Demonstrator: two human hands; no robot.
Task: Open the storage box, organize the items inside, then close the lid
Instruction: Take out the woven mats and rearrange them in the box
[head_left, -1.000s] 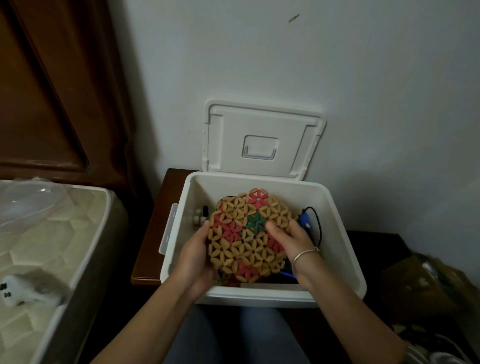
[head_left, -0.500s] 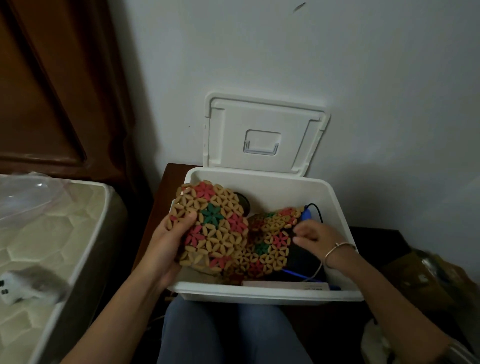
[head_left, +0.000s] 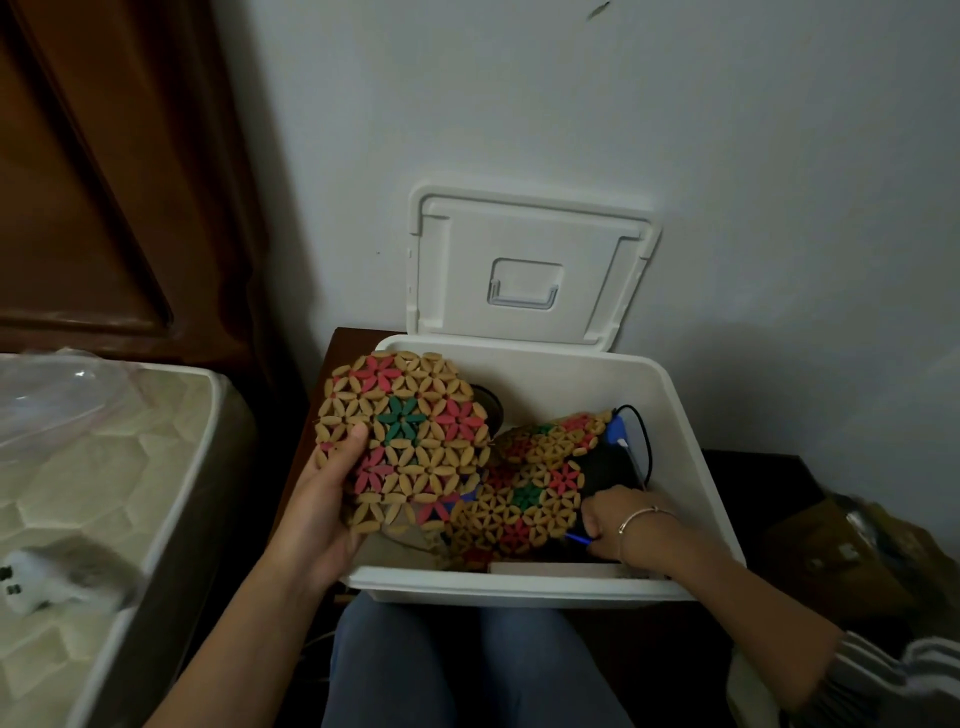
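Note:
The white storage box (head_left: 691, 467) stands open on a dark wooden stand, its lid (head_left: 530, 270) leaning upright against the wall. My left hand (head_left: 324, 499) grips a round beaded mat (head_left: 410, 436) with red and green flowers, lifted over the box's left rim. A second beaded mat (head_left: 530, 488) lies tilted inside the box. My right hand (head_left: 615, 519) reaches down at that mat's right edge, next to a dark object (head_left: 608, 462) and a blue item with a black cable (head_left: 618, 431); its fingers are hidden, so its hold is unclear.
A mattress (head_left: 104, 467) with clear plastic and a small white-grey toy (head_left: 47, 577) lies at the left. Dark wooden furniture (head_left: 104, 182) stands behind it. Cluttered brown bags (head_left: 857, 551) sit at the right. My knees are right below the box.
My left hand has lifted the top mat up and to the left, off the stack. My right hand has moved down into the box's right front beside the second mat.

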